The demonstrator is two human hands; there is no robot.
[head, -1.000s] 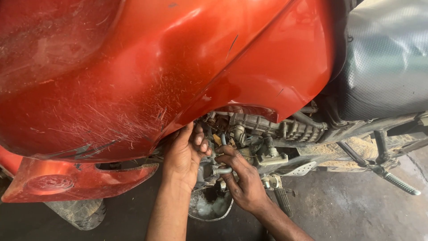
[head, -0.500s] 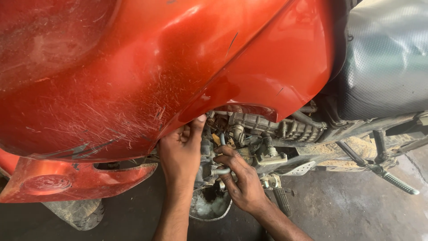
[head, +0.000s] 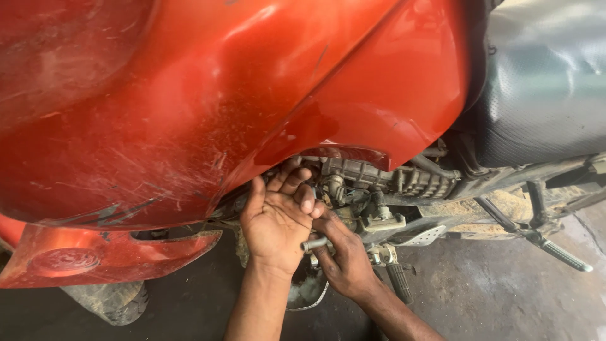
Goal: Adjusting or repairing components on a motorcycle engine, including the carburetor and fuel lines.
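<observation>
Two bare hands work under a motorcycle's scratched red fuel tank (head: 208, 107). Palm up, the left hand (head: 278, 218) has its fingers loosely curled toward the engine (head: 385, 180), tips touching parts just below the tank's edge. Beside it and touching it, the right hand (head: 344, 256) pinches a small grey metal tool (head: 314, 243) between thumb and fingers, close against the engine's grimy side. A black seat (head: 543, 82) sits at right, a footpeg (head: 565, 256) juts over the concrete floor (head: 505, 303).
</observation>
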